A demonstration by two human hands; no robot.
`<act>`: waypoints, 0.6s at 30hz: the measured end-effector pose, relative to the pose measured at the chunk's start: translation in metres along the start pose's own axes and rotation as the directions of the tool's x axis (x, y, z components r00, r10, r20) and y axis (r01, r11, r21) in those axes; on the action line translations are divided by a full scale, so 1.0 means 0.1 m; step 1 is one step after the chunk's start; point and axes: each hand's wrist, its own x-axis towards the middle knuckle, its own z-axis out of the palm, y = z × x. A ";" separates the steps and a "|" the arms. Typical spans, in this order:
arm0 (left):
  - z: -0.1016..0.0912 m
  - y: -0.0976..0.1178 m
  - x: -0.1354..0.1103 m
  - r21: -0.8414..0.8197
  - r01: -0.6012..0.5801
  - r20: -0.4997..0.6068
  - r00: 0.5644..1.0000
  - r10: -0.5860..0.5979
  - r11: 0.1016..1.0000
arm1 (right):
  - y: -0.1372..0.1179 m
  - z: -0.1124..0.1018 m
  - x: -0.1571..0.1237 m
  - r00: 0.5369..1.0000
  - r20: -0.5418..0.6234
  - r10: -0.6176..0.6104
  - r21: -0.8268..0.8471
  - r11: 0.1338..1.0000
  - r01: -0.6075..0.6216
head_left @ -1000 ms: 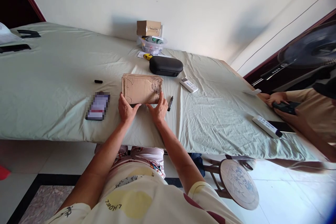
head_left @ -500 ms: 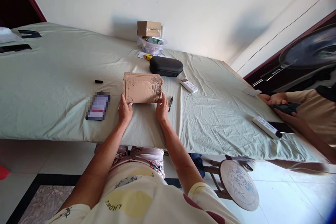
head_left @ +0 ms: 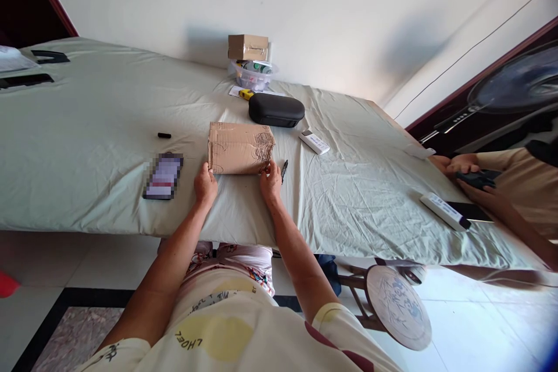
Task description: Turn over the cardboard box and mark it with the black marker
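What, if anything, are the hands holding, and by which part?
The nearer cardboard box: left hand at its near left corner, right hand at its near right corner.

Cardboard box (head_left: 239, 151) on cloth-covered worktop (head_left: 104, 99), held at near corners by left hand (head_left: 206, 185) and right hand (head_left: 271, 183).

White wall (head_left: 314, 11) behind cloth-cov'd tbl (head_left: 100, 104); rnd stool (head_left: 399, 307) lower R, pale flr tiles (head_left: 471, 331).

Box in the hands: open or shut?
Looks shut: the cardboard box between left hand and right hand shows no raised flap on its upper face. Cannot tell for the hidden underside.
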 end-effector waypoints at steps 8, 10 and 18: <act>-0.02 0.07 0.02 0.121 -0.045 -0.079 0.995 0.055 0.992 | 0.01 -0.02 0.00 0.997 0.058 0.055 0.022 0.998 -0.056; -0.02 0.08 0.03 0.116 -0.071 -0.116 0.990 0.085 0.991 | 0.01 -0.01 0.00 0.995 0.080 0.066 0.036 0.997 -0.069; -0.04 0.00 0.09 -0.027 -0.132 -0.198 0.972 0.124 0.991 | -0.06 -0.06 0.03 0.983 0.111 0.144 0.063 0.986 -0.152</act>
